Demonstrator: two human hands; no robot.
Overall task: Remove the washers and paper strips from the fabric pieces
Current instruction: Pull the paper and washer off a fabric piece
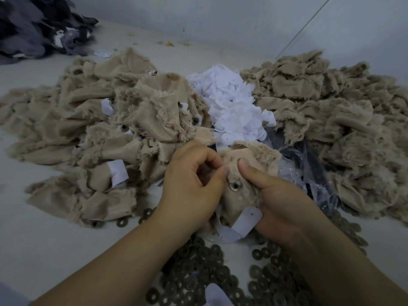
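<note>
Both hands hold one beige furry fabric piece (247, 160) in front of me. My right hand (280, 195) grips its right side, thumb pressed on top. My left hand (189, 182) pinches the fabric just above a round metal washer (234, 186) that sits on it. A white paper strip (245, 219) hangs from the piece's lower edge, under my right hand. Several loose dark washers (212, 266) lie on the surface below my wrists.
A heap of beige pieces with white strips and washers (92, 133) lies left. Another beige heap (344, 120) lies right. White paper strips (234, 102) pile up in the middle, clear plastic (309, 164) beside them. Dark grey fabric (37, 25) sits far left.
</note>
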